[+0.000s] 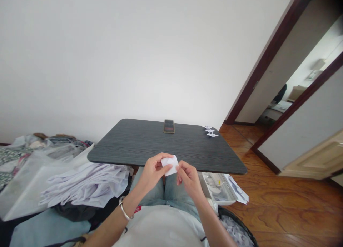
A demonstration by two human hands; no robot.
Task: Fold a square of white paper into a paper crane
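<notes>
Small white paper (pixel 172 161) was held at the near edge of the table (pixel 134 143)

The small white paper, roughly square, was in front of the person, at the near edge of the dark table in this view (whether it touched this edge, I could not tell). The left hand (pixel 153 170) gripped it from the left side, with the thumb lying on its face. The right hand (pixel 188 176) had its fingertips closed at the right corner of the same paper. Around the left wrist was a bracelet (pixel 123 208). Farther on the table stood a small dark object (pixel 169 126), and near the far right corner were white folded birds (pixel 211 135) in a row. Beyond the table rose a white wall (pixel 160 61). To the left lay a pile of white sheets (pixel 88 182).
</notes>
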